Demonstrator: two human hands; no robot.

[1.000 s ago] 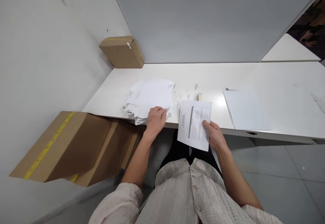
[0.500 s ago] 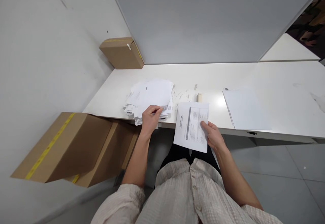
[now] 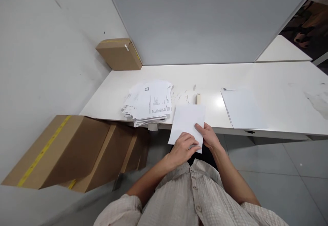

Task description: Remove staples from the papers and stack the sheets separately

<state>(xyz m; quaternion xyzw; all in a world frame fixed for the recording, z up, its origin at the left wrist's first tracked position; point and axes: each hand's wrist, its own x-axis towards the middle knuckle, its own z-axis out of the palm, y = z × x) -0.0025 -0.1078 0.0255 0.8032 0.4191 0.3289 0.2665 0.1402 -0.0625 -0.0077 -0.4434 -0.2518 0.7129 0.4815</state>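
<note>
My right hand (image 3: 209,136) grips the right edge of some paper sheets (image 3: 187,118), its thumb lying on top. The uppermost sheet shows a blank white face, and the stack hangs partly over the table's front edge. My left hand (image 3: 183,148) is curled at the near edge of these sheets, pinching the paper between thumb and fingers. To the left lies an untidy pile of printed papers (image 3: 153,99), with a printed page uppermost. Just beyond the held sheets is a small beige block (image 3: 198,98), partly covered by them.
A neater stack of white sheets (image 3: 243,108) rests on the white table (image 3: 279,93) at the right. One cardboard box (image 3: 119,55) stands in the back left corner. Larger cardboard boxes (image 3: 56,151) sit below the table's left side. A grey panel (image 3: 194,21) rises behind.
My left hand has moved from the pile to the held sheets. A blank face now covers their printed page, and the pile shows a printed page where a blank one lay.
</note>
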